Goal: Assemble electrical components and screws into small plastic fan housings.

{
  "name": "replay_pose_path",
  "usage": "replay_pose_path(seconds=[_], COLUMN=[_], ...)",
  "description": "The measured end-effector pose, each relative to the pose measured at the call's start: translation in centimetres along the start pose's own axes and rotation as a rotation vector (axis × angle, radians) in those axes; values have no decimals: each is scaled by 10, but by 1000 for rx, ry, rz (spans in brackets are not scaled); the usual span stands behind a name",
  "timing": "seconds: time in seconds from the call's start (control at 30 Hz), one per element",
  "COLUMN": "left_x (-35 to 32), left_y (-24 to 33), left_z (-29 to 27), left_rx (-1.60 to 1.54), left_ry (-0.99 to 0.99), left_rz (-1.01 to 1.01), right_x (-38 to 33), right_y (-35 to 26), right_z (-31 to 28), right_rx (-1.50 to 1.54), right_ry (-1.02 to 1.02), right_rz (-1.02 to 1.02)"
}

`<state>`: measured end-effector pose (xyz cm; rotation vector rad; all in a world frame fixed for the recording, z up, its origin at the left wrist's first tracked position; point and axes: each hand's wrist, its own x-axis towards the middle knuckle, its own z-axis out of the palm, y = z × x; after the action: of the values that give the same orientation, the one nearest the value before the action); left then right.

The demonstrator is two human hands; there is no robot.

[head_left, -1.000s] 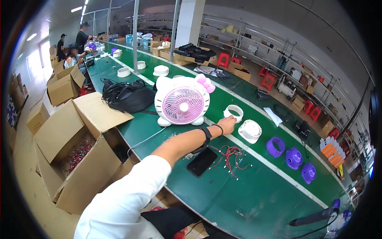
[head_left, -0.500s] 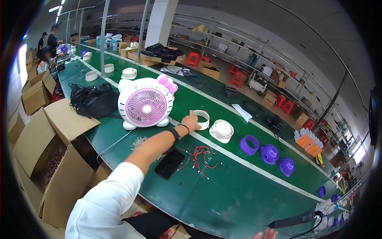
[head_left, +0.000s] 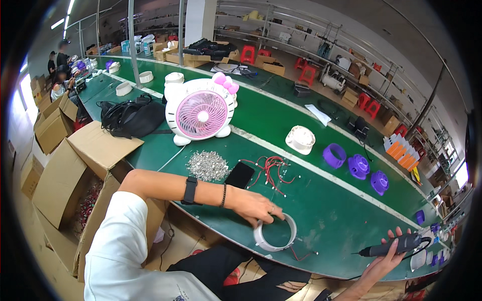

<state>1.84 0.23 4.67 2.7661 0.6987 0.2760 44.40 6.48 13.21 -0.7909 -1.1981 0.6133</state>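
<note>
My left hand (head_left: pixel 255 206) reaches in from the left, fingers closed on the upper left rim of a white plastic ring (head_left: pixel 273 248) at the table's near edge. A red wire (head_left: pixel 303 257) lies by the ring's right side. At the lower right, my right hand (head_left: pixel 385 260) is wrapped around a black electric screwdriver (head_left: pixel 389 247), its bit pointing left and its cable trailing from the rear. Beyond my left hand lie a black phone (head_left: pixel 240 174), a tangle of red wires (head_left: pixel 273 169) and a heap of small metal parts (head_left: pixel 207 165).
A white cat-shaped fan (head_left: pixel 202 113) stands at the back of the table. Along the green belt (head_left: pixel 271 125) sit a white round housing (head_left: pixel 300 139) and purple housings (head_left: pixel 358 166). Open cardboard boxes (head_left: pixel 68 190) stand at left. People (head_left: pixel 63 60) are far left.
My left hand has brought the white ring from the belt to the table's near edge. My right hand has come up into view and taken hold of the screwdriver.
</note>
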Motion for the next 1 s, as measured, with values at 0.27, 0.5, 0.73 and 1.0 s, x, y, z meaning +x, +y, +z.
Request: replay_pose_path(seconds=[0.27,0.5,0.73,1.0], left_x=[49,54,62,63], left_y=[94,85,77,68], left_z=[53,94,107,116], left_rx=[186,274,89,96], left_ry=[614,589,828,821], left_rz=[-433,-509,-437,-449], right_x=[-61,-113,-113,-119], right_y=[-2,-2,-5,3], right_z=[65,111,138,142], right_rx=[438,314,425,348], right_ry=[-100,-240,-258,-308], right_rz=[125,156,195,138])
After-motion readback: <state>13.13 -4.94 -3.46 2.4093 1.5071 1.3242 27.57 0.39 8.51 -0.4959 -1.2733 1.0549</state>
